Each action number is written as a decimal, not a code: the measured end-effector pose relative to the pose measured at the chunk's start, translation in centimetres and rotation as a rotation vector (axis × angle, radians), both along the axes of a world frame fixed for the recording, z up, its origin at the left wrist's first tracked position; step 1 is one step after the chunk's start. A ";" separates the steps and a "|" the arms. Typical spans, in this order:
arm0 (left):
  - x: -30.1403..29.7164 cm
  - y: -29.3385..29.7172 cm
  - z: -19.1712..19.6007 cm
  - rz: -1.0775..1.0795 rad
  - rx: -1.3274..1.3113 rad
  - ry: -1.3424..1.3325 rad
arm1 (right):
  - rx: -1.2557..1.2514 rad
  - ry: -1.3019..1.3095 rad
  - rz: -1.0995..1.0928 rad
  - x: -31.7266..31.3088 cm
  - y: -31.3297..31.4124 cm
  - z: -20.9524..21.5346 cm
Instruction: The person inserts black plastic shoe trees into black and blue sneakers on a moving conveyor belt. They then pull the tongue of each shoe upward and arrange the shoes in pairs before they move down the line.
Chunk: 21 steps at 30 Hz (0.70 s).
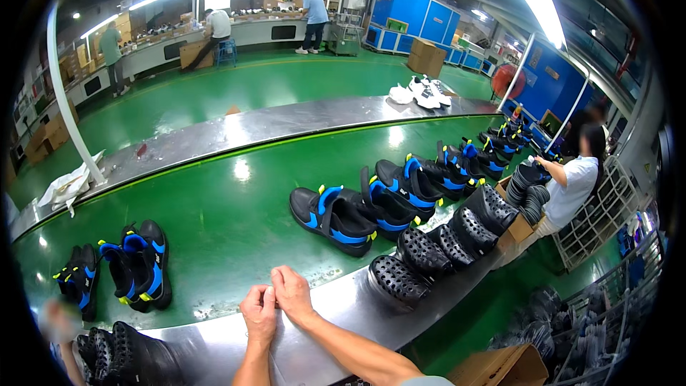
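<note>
My left hand (259, 312) and my right hand (291, 293) rest side by side over the metal edge (321, 329) of a green conveyor belt (214, 257). Both are closed with fingers curled, and I see nothing held in either. Nearest ahead on the belt is a pair of black and blue sports shoes (329, 220) with straps and yellow-green tabs. Another such pair (136, 266) stands on the belt to the left. Right of my hands, black perforated clogs (400, 279) lean together in a row along the metal edge.
More black clogs (132, 350) stand at lower left, near a blurred person. A person in a white shirt (575, 182) stands right beside a carton of dark soles (527, 193). White shoes (427, 91) sit on the far metal ledge. Below right are an open carton (504, 368) and a wire rack.
</note>
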<state>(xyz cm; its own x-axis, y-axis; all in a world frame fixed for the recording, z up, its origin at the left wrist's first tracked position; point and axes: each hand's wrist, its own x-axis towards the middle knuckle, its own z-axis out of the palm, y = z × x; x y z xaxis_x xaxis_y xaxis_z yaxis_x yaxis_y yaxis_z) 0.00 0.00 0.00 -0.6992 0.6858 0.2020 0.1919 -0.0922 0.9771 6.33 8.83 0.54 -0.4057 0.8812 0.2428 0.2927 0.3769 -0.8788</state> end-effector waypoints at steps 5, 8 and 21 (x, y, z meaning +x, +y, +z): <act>2.1 -1.5 -0.1 -0.006 -0.032 -0.065 | 0.235 0.034 0.150 3.4 1.0 11.1; -0.8 -1.1 1.0 0.023 -0.041 -0.013 | 0.605 -0.174 0.157 3.7 7.1 17.9; 1.2 -0.7 0.7 0.026 -0.039 0.067 | -0.109 -1.524 0.067 10.0 24.8 13.5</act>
<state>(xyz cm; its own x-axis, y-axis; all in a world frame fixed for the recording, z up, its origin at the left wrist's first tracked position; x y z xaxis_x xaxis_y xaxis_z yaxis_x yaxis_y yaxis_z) 1.15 -0.72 0.67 -0.7027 0.6758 0.2224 0.2585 -0.0487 0.9648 16.37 33.61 14.04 -0.2398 0.8368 -0.4922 0.9002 0.3815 0.2100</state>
